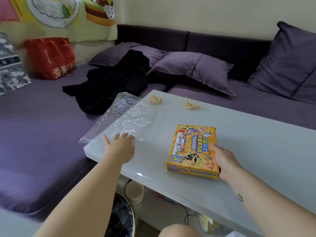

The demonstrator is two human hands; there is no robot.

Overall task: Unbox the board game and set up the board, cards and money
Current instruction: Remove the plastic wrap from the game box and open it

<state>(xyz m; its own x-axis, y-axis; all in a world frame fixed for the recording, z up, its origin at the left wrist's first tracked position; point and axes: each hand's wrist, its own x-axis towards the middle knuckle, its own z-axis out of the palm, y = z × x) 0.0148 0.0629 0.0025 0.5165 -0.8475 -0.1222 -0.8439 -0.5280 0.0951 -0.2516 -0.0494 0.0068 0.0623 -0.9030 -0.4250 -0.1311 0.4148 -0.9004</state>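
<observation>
The board game box [192, 149] is flat, yellow-orange, with colourful printed figures; it is closed; it lies flat on the table [256, 151], right edge inside the right grip [224, 161].

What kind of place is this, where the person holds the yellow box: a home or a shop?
Most likely a living room at home: a purple sofa with loose cushions runs round a low white table bearing the game box, and a black garment lies on the seat.
</observation>
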